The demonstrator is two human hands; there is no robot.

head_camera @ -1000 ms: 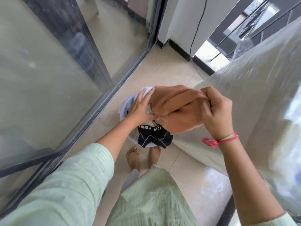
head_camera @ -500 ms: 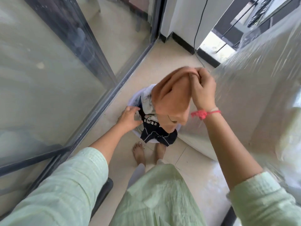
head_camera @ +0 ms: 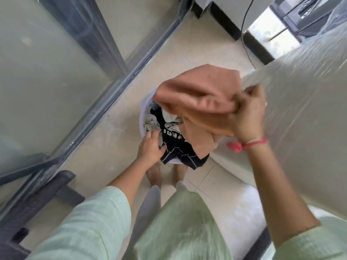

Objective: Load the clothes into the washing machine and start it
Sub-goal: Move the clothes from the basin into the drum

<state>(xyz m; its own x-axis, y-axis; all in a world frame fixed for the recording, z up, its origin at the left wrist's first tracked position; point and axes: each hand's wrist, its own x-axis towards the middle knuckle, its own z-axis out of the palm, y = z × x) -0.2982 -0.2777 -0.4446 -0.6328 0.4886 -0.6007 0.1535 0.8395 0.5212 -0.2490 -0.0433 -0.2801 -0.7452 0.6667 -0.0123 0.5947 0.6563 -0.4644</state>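
Laundry fills a white basket that stands on the tiled floor, between a glass sliding door on the left and a washing machine under a clear plastic cover on the right. The right hand is raised above the basket, just beside the machine's near corner. Its grip is clamped on an orange cloth, with the fingers bunched tight around a fold. The cloth spreads out to the left of the hand and its lower end hangs down over the right side of the basket. A red thread is tied round that wrist.

The left hand is low at the basket's near-left rim. Its fingertips touch a crumpled grey cloth and its thumb lies against a black garment with white lettering, which spills over the near rim. Whether this grip is closed on anything cannot be told.

Two bare feet stand on the floor just at the near side of the basket. Both arms wear pale green sleeves. A black cable runs down the far wall.
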